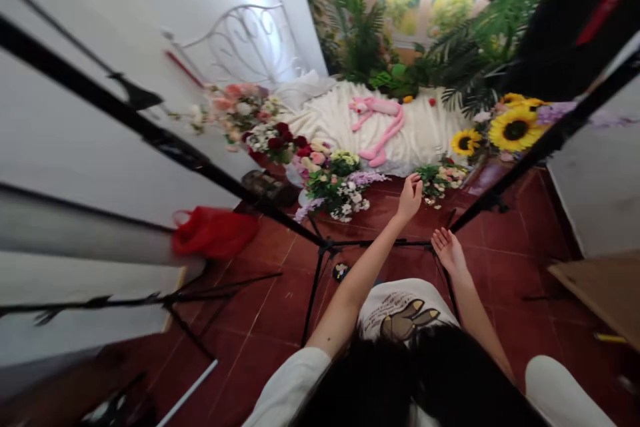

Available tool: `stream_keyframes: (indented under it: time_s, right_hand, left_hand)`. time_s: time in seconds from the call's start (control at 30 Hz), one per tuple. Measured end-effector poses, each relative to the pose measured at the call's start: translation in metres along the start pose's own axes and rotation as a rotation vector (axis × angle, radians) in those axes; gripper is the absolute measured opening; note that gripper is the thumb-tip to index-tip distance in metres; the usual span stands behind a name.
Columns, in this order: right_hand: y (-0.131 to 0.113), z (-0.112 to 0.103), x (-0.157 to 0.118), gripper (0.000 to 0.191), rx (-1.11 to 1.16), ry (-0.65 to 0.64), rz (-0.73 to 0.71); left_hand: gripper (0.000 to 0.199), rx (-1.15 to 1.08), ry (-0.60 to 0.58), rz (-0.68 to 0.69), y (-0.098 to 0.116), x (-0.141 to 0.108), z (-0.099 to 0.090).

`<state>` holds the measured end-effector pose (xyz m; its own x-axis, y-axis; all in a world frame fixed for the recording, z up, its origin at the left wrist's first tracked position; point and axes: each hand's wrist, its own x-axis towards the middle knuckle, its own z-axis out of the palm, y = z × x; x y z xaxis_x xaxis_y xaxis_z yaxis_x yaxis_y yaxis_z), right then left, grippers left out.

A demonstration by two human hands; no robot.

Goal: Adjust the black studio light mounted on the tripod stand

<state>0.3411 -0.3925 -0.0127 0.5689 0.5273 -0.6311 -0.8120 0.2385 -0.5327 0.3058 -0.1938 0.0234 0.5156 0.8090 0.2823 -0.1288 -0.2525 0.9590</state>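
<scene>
My left hand is stretched forward over the red tiled floor, its fingers loosely bent and somewhat apart, with nothing visible in them. Just beyond its fingertips, on the right, is a small bunch of pale flowers with green leaves; whether the fingers touch it I cannot tell. Lower and closer to my body, my right hand is open, palm turned up, holding nothing. A pink plush toy with long limbs lies on the draped white cloth ahead of my hands.
Black stand poles slant in from both sides, joined by a low crossbar. Artificial flowers line the cloth's front, with sunflowers at right. A red bag hangs left. A brown board juts from the right.
</scene>
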Motion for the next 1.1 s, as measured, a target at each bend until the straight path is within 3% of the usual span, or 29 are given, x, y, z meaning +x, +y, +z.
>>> stream_keyframes:
  time_s: [0.23, 0.33, 0.4, 0.5, 0.67, 0.87, 1.1]
  right_hand:
    - [-0.060, -0.045, -0.038, 0.018, 0.219, 0.015, -0.155]
    - [-0.080, -0.050, -0.050, 0.020, 0.281, 0.004, -0.185]
    - [-0.089, -0.049, -0.056, 0.021, 0.325, -0.018, -0.214]
    - [-0.098, -0.044, -0.062, 0.024, 0.404, -0.057, -0.248]
    - [-0.109, -0.024, -0.060, 0.028, 0.486, -0.202, -0.231]
    - [-0.132, 0.000, -0.047, 0.031, 0.376, -0.268, -0.290]
    - [-0.151, -0.001, -0.035, 0.031, 0.351, -0.327, -0.296]
  left_hand:
    - [0.045, -0.218, -0.478, 0.180, 0.058, 0.007, 0.155]
    - [0.046, -0.249, -0.514, 0.184, 0.073, 0.004, 0.202]
    - [0.049, -0.256, -0.499, 0.153, 0.075, 0.002, 0.218]
    - [0.056, -0.262, -0.511, 0.100, 0.071, 0.000, 0.223]
    - [0.062, -0.255, -0.550, 0.096, 0.066, 0.002, 0.214]
    - [0.060, -0.225, -0.511, 0.163, 0.067, 0.002, 0.215]
    - [0.058, -0.211, -0.454, 0.199, 0.062, 0.003, 0.218]
